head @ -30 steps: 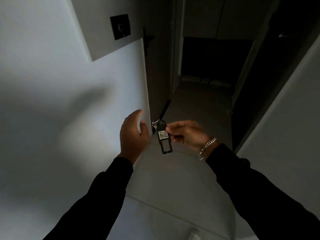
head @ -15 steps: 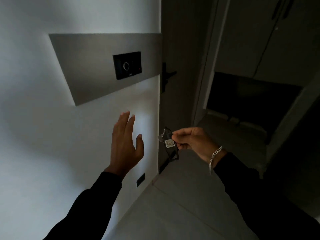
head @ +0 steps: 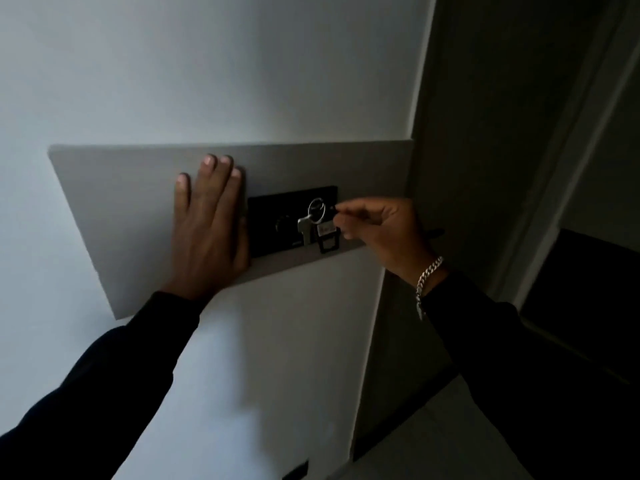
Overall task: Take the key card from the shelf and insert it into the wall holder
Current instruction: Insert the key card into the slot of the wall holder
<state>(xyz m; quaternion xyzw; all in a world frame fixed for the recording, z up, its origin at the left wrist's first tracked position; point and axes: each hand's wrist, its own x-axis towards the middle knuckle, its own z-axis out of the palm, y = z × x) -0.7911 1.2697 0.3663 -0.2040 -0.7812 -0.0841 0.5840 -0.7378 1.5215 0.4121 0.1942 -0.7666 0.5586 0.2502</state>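
The black wall holder (head: 273, 223) sits on a grey panel (head: 121, 209) on the white wall. My right hand (head: 377, 226) pinches the black key card (head: 327, 239) with its white number label, held right at the holder's right part. A silver key and ring (head: 309, 221) dangle from the card in front of the holder. My left hand (head: 207, 223) lies flat on the grey panel, fingers spread, just left of the holder. Whether the card sits in a slot is hidden by the keys and my fingers.
A dark door (head: 485, 168) with a black handle (head: 434, 233) stands right of the wall corner. A small dark outlet (head: 296, 470) sits low on the wall. The grey floor (head: 433, 438) shows at bottom right.
Both hands rose to the grey panel. The left hand came down flat on the panel beside the holder. The right hand carried the key card up to the holder's front.
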